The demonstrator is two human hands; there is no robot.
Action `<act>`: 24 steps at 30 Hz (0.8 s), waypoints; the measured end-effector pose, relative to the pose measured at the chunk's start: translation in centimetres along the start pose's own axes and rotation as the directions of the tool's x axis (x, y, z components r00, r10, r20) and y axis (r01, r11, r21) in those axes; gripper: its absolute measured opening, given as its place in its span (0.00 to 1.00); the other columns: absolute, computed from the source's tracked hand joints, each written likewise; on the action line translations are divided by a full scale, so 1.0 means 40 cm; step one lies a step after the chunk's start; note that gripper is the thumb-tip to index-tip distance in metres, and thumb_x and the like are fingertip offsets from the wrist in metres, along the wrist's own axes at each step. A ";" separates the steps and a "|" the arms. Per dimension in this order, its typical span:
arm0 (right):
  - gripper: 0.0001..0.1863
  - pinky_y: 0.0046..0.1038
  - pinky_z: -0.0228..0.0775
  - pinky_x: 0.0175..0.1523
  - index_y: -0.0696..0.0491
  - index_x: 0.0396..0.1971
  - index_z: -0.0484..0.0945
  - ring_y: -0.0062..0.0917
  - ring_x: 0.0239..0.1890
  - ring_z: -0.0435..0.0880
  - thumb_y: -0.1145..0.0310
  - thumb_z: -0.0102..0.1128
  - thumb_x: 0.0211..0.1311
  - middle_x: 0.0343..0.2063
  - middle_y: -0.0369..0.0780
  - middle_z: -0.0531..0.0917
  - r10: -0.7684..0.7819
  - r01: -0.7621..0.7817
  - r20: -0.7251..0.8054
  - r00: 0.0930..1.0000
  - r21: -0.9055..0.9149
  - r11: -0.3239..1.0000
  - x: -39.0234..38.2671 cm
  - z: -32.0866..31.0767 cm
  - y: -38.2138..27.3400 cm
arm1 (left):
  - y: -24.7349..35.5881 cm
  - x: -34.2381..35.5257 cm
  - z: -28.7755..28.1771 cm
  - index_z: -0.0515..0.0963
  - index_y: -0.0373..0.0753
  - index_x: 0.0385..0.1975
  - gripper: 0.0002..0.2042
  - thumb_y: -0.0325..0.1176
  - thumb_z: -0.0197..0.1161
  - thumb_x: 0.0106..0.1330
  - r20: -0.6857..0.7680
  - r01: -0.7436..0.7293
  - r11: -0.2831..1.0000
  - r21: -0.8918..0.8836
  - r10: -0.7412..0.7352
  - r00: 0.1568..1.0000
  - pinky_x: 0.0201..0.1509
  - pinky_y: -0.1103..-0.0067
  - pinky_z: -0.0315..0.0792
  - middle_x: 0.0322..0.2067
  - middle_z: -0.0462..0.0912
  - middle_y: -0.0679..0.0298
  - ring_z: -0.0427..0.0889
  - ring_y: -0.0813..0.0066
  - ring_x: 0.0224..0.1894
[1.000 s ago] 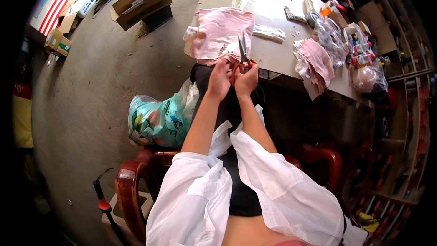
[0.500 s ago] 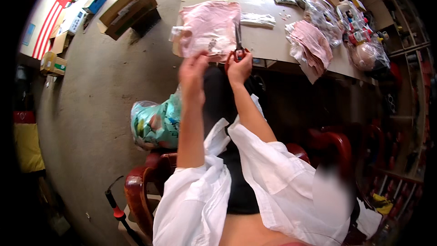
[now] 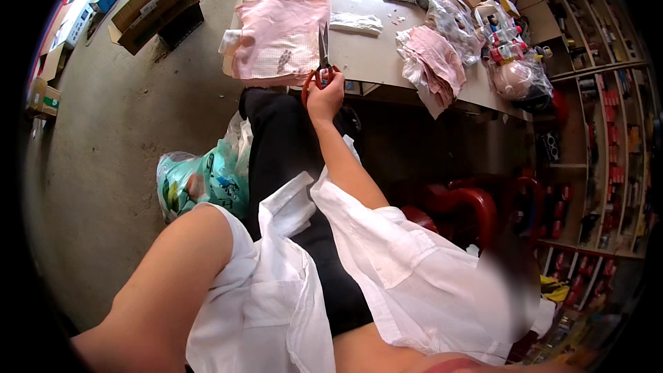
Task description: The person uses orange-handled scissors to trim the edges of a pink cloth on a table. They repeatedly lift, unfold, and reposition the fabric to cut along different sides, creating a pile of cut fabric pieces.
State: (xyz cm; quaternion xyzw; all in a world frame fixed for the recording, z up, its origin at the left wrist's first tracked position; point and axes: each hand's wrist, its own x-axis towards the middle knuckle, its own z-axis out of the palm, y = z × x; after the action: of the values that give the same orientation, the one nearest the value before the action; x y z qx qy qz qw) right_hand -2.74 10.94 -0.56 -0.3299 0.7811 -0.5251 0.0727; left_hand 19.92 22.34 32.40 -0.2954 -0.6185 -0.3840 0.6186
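Note:
My right hand [image 3: 326, 99] is closed around the red handles of a pair of scissors [image 3: 323, 52] at the near edge of the table. The dark blades point away from me, slightly parted, along the right side of a pink cloth [image 3: 283, 34]. That cloth lies spread on the table, with a pale dotted band and a dark mark near its front; white fabric shows at its left side. From the left sleeve my left arm [image 3: 173, 262] runs down toward the lower left corner, and its hand is out of the picture.
A folded white cloth [image 3: 356, 23] lies on the table [image 3: 373, 62]. Further right, a pile of pink cloths [image 3: 435, 65] hangs over the edge beside plastic bags and bottles. A green plastic bag [image 3: 204, 179] sits on the floor; an open cardboard box [image 3: 155, 7] stands at far left.
My left hand has gone from the cloth's front edge and out of view at the lower left. The right hand still holds the scissors at the cloth. The whole view has shifted.

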 end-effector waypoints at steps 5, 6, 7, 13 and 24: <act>0.18 0.36 0.69 0.45 0.57 0.36 0.69 0.40 0.39 0.77 0.73 0.66 0.46 0.34 0.44 0.77 -0.015 0.015 -0.028 1.000 0.019 1.000 0.005 -0.020 -0.002 | 0.000 -0.013 0.015 0.70 0.33 0.46 0.18 0.38 0.55 0.60 -0.022 -0.043 0.999 -0.001 0.043 0.999 0.64 0.67 0.59 0.51 0.71 0.53 0.69 0.62 0.55; 0.18 0.36 0.68 0.45 0.57 0.36 0.69 0.40 0.40 0.77 0.73 0.66 0.46 0.34 0.44 0.77 -0.001 0.001 -0.011 1.000 0.016 1.000 0.005 -0.020 0.000 | 0.001 -0.015 0.019 0.70 0.33 0.46 0.18 0.38 0.55 0.60 -0.028 -0.046 0.999 0.002 0.046 0.999 0.64 0.67 0.59 0.51 0.71 0.53 0.69 0.62 0.55; 0.18 0.35 0.68 0.46 0.57 0.37 0.69 0.40 0.40 0.77 0.74 0.66 0.46 0.34 0.44 0.77 0.012 -0.012 0.006 1.000 0.012 1.000 0.005 -0.012 0.001 | 0.003 -0.013 0.019 0.70 0.33 0.46 0.18 0.38 0.55 0.60 -0.030 -0.042 0.999 0.004 0.042 0.999 0.64 0.67 0.59 0.51 0.71 0.53 0.69 0.62 0.55; 0.19 0.36 0.69 0.45 0.57 0.37 0.69 0.39 0.40 0.77 0.72 0.67 0.46 0.35 0.44 0.77 -0.025 0.025 -0.012 1.000 0.034 0.999 -0.002 -0.009 0.005 | 0.009 -0.012 0.027 0.70 0.33 0.46 0.19 0.38 0.55 0.60 -0.061 -0.074 0.997 0.016 0.075 0.995 0.64 0.66 0.59 0.50 0.71 0.53 0.69 0.62 0.55; 0.17 0.38 0.68 0.45 0.56 0.35 0.68 0.41 0.42 0.77 0.70 0.66 0.47 0.34 0.44 0.77 0.015 -0.016 0.013 1.000 0.036 0.999 0.005 -0.014 0.002 | 0.028 -0.022 0.027 0.70 0.33 0.46 0.19 0.40 0.55 0.60 -0.199 -0.117 0.993 0.015 0.118 0.973 0.63 0.66 0.59 0.50 0.72 0.53 0.69 0.62 0.55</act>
State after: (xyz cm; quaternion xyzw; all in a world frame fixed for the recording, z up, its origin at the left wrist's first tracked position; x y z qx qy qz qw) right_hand -3.21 11.28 -0.34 -0.3259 0.7734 -0.5366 0.0878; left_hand 20.33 23.96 31.72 -0.2904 -0.5353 -0.3734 0.6998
